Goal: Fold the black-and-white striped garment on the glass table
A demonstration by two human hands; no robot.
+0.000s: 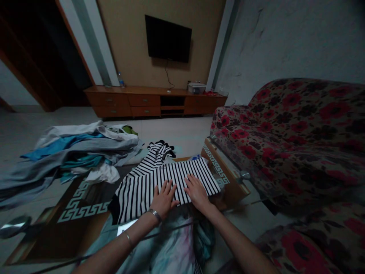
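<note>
I see no readable writing or brand anywhere; the light is dim and the box (196, 88) on the far cabinet (155, 99) is too small to make out. My left hand (163, 198) lies flat, fingers spread, on the near edge of the striped shirt (159, 177), and my right hand (196, 192) lies just beside it, also spread flat on the cloth; neither grip pinches anything. The shirt rests on the surface (76, 213), toward its right end, with its far part bunched up and hard to read. To the left, a pile of clothes (74, 152) sits on the same surface, and its left end blurs into shadow. A sofa (291, 137) stands on the right, cut off by the frame. A TV (168, 38) hangs dark on the far wall. The cloth near my lap is murky and partly hidden by my arms.
</note>
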